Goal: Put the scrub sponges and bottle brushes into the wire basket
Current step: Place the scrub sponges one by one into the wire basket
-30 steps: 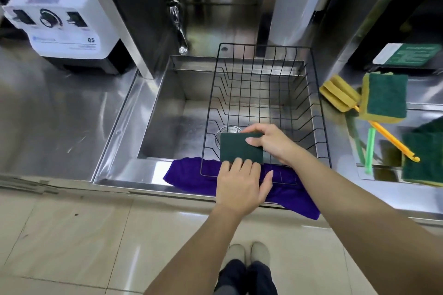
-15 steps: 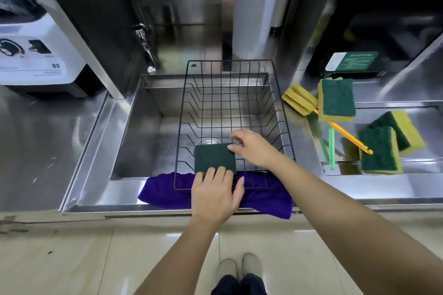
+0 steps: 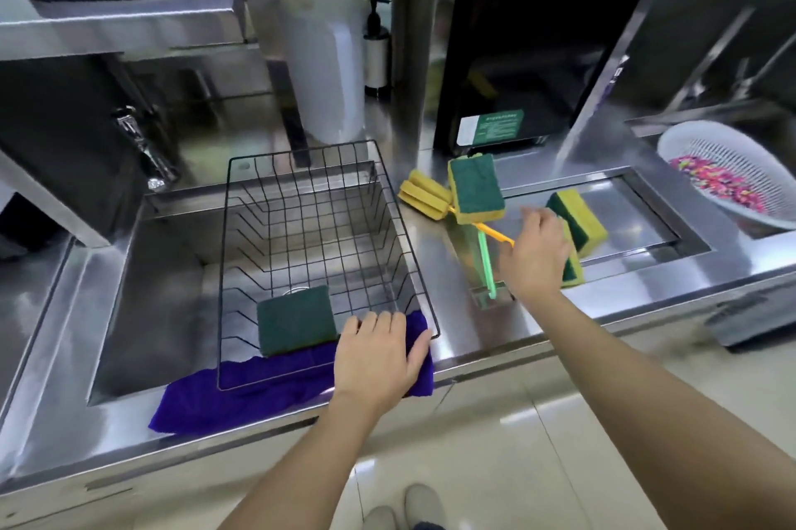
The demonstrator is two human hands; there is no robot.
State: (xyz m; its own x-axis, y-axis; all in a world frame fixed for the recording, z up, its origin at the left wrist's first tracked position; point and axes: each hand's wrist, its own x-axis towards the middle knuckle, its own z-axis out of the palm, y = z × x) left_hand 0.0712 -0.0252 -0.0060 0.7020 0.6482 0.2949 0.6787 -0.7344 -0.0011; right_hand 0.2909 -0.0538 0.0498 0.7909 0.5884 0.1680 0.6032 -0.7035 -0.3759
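Left hand (image 3: 374, 358) flat and open on the near rim of the black wire basket (image 3: 413, 236), over the purple cloth (image 3: 258, 383). One green scrub sponge (image 3: 296, 319) lies inside. Right hand (image 3: 534, 255), fingers spread, nothing gripped, just above the yellow-green sponge (image 3: 573, 267) on the steel bench (image 3: 448, 305). Next, likely: grasp it, carry it left. Yellow-handled brush (image 3: 424, 194) and others wait. Green label (image 3: 491, 127) unreadable.

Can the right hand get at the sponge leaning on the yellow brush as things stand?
Probably yes: the right hand is beside that sponge, with nothing between them.
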